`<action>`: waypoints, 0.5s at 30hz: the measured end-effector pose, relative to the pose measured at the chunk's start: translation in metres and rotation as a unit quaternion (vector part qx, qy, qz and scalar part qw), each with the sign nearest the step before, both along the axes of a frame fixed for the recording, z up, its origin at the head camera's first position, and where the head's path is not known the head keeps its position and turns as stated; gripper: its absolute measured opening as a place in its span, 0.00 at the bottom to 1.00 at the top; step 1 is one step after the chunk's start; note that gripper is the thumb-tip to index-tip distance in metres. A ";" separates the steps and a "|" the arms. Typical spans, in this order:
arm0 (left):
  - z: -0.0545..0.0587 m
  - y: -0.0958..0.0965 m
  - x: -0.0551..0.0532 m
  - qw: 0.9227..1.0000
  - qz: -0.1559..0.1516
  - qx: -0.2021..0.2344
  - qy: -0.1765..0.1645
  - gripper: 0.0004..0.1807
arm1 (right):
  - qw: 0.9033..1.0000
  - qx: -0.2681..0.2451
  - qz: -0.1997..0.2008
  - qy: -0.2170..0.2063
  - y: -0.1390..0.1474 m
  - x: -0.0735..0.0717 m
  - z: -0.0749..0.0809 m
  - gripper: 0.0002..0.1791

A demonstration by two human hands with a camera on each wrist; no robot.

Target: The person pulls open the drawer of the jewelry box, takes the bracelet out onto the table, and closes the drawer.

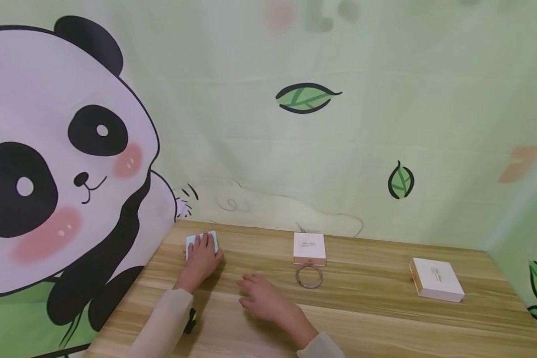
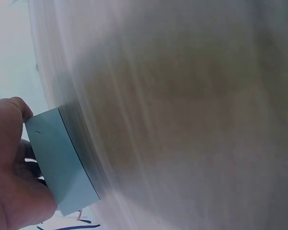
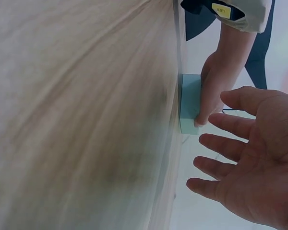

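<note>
At the far left of the table my left hand (image 1: 202,262) holds a light blue box (image 1: 213,240) from above. In the left wrist view the thumb and fingers grip opposite ends of that box (image 2: 62,160), and its lower edge is right at the wood. Part of its top is hidden under the hand. My right hand (image 1: 265,300) hovers over the front middle of the table, holding nothing. Its fingers are spread and nearly straight in the right wrist view. Beyond it lies a greyish bangle-like ring (image 1: 309,287).
Just behind the ring sits a white box (image 1: 309,247) with small print and a pinkish front side. Another white box (image 1: 438,278) with a small tab lies at the right. The wooden table (image 1: 376,328) backs onto a light green cloth (image 1: 232,124) printed with a panda.
</note>
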State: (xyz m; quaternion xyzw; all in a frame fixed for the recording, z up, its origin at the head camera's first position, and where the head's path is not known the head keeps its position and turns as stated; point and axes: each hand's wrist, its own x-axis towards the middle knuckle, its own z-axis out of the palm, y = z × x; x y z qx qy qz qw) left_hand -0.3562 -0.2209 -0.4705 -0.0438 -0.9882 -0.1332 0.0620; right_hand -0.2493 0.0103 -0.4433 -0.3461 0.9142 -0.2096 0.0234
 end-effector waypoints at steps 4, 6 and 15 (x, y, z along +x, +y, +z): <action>0.002 -0.001 0.003 0.999 -0.022 0.001 -0.025 0.37 | 1.000 -0.007 -0.006 -0.006 0.000 0.000 0.001 0.27; 0.003 -0.002 0.004 0.999 -0.031 0.005 -0.032 0.37 | 1.000 -0.012 -0.008 -0.011 0.001 0.000 0.002 0.27; 0.003 -0.005 0.006 0.997 -0.062 0.006 -0.034 0.38 | 0.999 -0.022 -0.007 -0.026 -0.001 -0.001 0.003 0.26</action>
